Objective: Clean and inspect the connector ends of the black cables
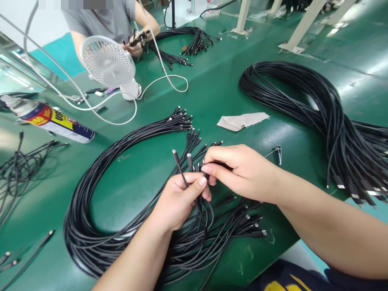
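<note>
Head view finds the left hand [182, 198] closed on a few black cables [179, 165], plugs pointing up, and the right hand [245, 171] pinching at their ends, above a curved bundle [91, 190] on the green table [130, 182].

We see a glossy green tabletop [209, 97] spreading across most of the view. On its far right part stand pale slanted posts [304, 26], and bright light streaks [360, 68] glare off its surface beside them. Beyond its far left edge we make out a pale wall [48, 26], teal floor [51, 56] and metal-framed panels [13, 66], rather blurred.
</note>
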Demonstrator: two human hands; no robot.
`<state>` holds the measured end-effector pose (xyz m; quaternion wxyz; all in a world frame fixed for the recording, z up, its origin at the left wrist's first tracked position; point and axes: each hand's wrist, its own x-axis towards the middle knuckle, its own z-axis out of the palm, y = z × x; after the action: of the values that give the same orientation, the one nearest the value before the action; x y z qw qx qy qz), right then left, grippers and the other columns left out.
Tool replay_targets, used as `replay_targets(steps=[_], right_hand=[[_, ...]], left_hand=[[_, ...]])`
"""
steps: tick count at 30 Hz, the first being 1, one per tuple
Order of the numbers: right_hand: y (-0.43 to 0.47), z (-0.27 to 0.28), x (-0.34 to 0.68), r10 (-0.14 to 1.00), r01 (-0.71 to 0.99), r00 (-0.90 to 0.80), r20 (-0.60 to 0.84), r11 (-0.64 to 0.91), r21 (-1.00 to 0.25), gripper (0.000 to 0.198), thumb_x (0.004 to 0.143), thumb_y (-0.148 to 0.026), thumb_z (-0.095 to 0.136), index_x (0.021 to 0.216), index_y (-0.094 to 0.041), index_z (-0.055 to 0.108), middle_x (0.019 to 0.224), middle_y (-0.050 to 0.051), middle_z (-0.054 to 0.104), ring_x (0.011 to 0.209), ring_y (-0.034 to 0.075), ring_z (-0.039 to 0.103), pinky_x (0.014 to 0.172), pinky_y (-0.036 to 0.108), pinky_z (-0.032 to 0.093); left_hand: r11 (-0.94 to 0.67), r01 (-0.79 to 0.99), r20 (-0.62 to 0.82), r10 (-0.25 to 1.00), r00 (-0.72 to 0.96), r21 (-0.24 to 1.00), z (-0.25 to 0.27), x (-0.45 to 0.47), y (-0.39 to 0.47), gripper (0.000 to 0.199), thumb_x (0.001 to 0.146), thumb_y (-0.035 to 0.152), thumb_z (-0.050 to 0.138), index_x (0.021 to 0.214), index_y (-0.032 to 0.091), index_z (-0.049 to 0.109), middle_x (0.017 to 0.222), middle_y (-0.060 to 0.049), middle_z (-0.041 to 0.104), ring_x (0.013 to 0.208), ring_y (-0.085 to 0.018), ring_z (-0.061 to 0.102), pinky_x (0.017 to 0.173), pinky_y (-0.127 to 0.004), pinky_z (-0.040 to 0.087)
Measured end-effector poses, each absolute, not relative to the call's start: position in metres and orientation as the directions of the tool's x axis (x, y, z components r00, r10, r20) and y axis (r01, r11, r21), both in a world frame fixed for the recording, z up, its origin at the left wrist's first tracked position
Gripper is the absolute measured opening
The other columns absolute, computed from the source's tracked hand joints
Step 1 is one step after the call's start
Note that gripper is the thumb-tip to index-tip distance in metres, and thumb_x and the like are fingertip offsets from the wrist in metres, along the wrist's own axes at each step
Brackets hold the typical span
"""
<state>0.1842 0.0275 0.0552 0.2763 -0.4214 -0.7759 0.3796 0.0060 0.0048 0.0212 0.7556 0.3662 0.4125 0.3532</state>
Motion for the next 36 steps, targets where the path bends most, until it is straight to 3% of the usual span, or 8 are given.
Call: replay_targets(steps=[5,10,14,20,23,27,36], right_hand=[[0.029,0.055,0.181,0.82,0.411,-0.554,0.141,0.418,-0.81,0.025,0.093,-0.011,0.045,0.069,-0.018,0.05,0.061,-0.005,0.06,0.058,0.008,0.054,0.06,0.02,0.04],[0.027,0.047,0.182,0.811,0.579,-0.499,0.305,0.574,-0.579,0.023,0.093,-0.018,0.044,0.073,-0.018,0.053,0.066,0.0,0.061,0.061,0.012,0.054,0.059,0.023,0.037],[0.033,0.046,0.185,0.835,0.675,-0.375,0.402,0.543,-0.499,0.02,0.093,-0.02,0.043,0.077,-0.018,0.055,0.067,0.001,0.062,0.06,0.013,0.054,0.057,0.024,0.036],[0.031,0.047,0.185,0.872,0.647,-0.382,0.307,0.489,-0.585,0.011,0.094,-0.016,0.043,0.096,-0.016,0.054,0.084,0.004,0.066,0.071,0.014,0.061,0.063,0.024,0.044],[0.021,0.046,0.18,0.851,0.71,-0.445,0.278,0.525,-0.469,0.015,0.094,-0.013,0.039,0.096,-0.015,0.055,0.083,0.005,0.066,0.065,0.015,0.061,0.056,0.025,0.043],[0.011,0.045,0.174,0.76,0.732,-0.512,0.401,0.63,-0.259,0.02,0.091,-0.008,0.04,0.09,-0.014,0.059,0.08,0.006,0.068,0.063,0.016,0.062,0.055,0.027,0.042],[0.008,0.042,0.169,0.771,0.751,-0.507,0.385,0.614,-0.241,0.023,0.09,-0.007,0.04,0.091,-0.013,0.062,0.075,0.007,0.067,0.062,0.017,0.062,0.054,0.027,0.041]], left_hand=[[0.58,-0.328,-0.377,0.773,0.509,0.746,0.023,0.008,0.003,0.03,0.076,0.043,0.075,0.076,0.013,0.074,0.066,-0.003,0.061,0.055,-0.009,0.048,0.058,-0.026,0.041],[0.58,-0.381,-0.404,0.796,0.451,0.72,0.023,0.01,0.005,0.024,0.071,0.035,0.081,0.074,0.012,0.075,0.076,-0.006,0.066,0.052,-0.005,0.041,0.053,-0.025,0.04],[0.578,-0.354,-0.426,0.8,0.423,0.735,0.02,0.007,0.008,0.026,0.069,0.035,0.082,0.074,0.011,0.075,0.063,-0.002,0.062,0.052,-0.007,0.046,0.055,-0.024,0.042],[0.478,-0.345,-0.414,0.877,0.244,0.808,0.019,0.007,0.009,0.021,0.064,0.03,0.085,0.063,0.013,0.073,0.057,-0.001,0.062,0.052,-0.008,0.052,0.057,-0.024,0.046],[0.42,-0.302,-0.38,0.907,0.183,0.856,0.017,0.008,0.009,0.017,0.065,0.028,0.084,0.066,0.014,0.075,0.057,0.0,0.064,0.053,-0.008,0.054,0.059,-0.023,0.047],[0.352,-0.25,-0.331,0.935,0.124,0.902,0.014,0.008,0.008,0.014,0.066,0.027,0.082,0.073,0.016,0.078,0.057,0.0,0.065,0.054,-0.009,0.055,0.061,-0.023,0.047],[0.289,-0.226,-0.277,0.957,0.088,0.93,0.013,0.008,0.006,0.009,0.068,0.023,0.081,0.075,0.019,0.079,0.059,0.001,0.068,0.055,-0.009,0.057,0.06,-0.023,0.048]])
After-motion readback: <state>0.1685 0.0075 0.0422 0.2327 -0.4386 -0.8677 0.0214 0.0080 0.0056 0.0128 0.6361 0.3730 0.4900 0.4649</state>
